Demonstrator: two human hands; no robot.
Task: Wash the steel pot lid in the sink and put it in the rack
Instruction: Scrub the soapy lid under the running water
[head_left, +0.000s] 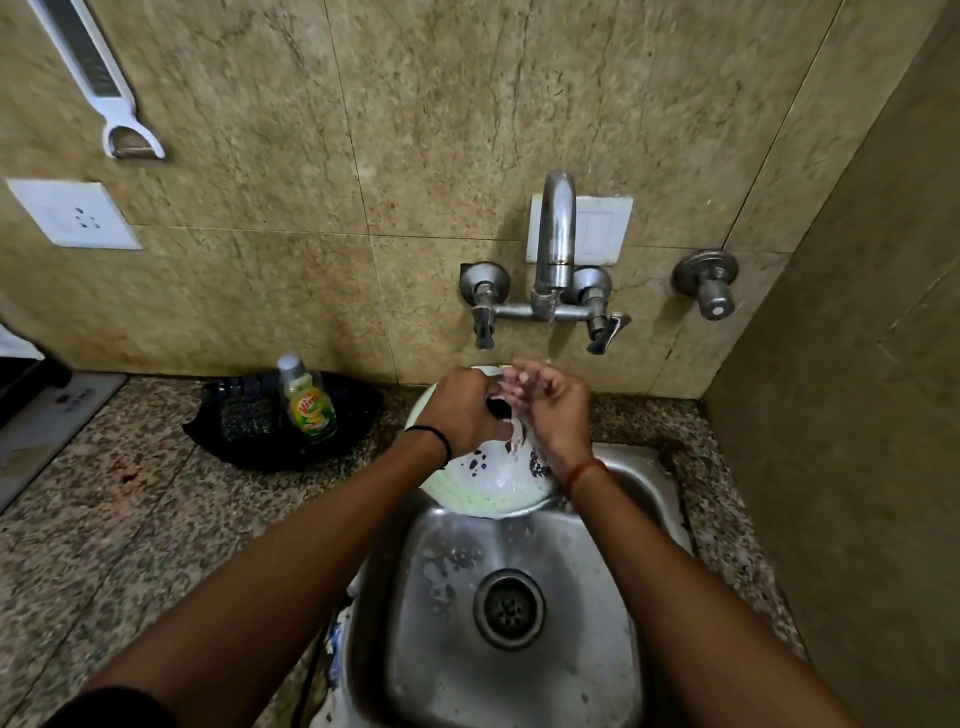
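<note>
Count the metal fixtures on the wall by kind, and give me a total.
Spout: 1
Lever tap handles on the mixer: 2
Separate round valve knob on the right: 1
Total: 4

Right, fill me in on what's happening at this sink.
A person is rinsing a soapy steel pot lid under the running tap, over the back of the sink. The left hand grips the lid near its dark centre knob, while the right hand is at the lid's upper face with fingers in the water stream. Foam still covers the lid. A dish soap bottle stands in a black tray on the counter. No rack is in view.
</note>
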